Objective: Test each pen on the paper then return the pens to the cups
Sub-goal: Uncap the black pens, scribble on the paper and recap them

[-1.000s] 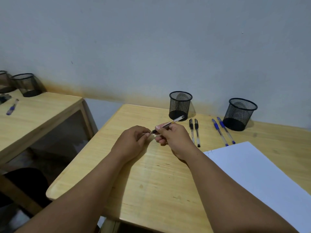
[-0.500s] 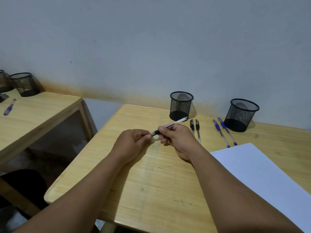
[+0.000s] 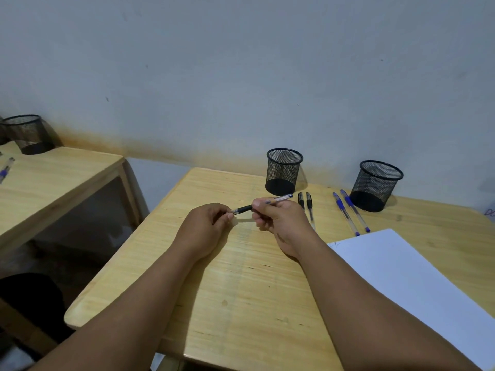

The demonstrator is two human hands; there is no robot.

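My right hand (image 3: 281, 220) grips a black pen (image 3: 278, 198) by its clear barrel, just above the table. The pen's black grip and silver tip point left. The curled thumb and finger of my left hand (image 3: 203, 231) pinch that tip end; whether a cap sits in those fingers is hidden. Two black pens (image 3: 309, 207) lie behind my right hand, and two blue pens (image 3: 348, 212) lie further right. Two black mesh cups, one (image 3: 284, 170) near the middle and one (image 3: 376, 184) at the right, stand by the wall. White paper (image 3: 415, 285) lies at the right.
The wooden table (image 3: 241, 303) ends at a front edge close to my forearms. A second wooden table (image 3: 53, 178) at the left carries another mesh cup (image 3: 28, 133) and a blue pen (image 3: 6, 167). A gap separates the two tables.
My hands have drawn slightly apart, so more of the pen's black grip and its silver tip show between them. The pens on the table, the cups and the paper have not moved.
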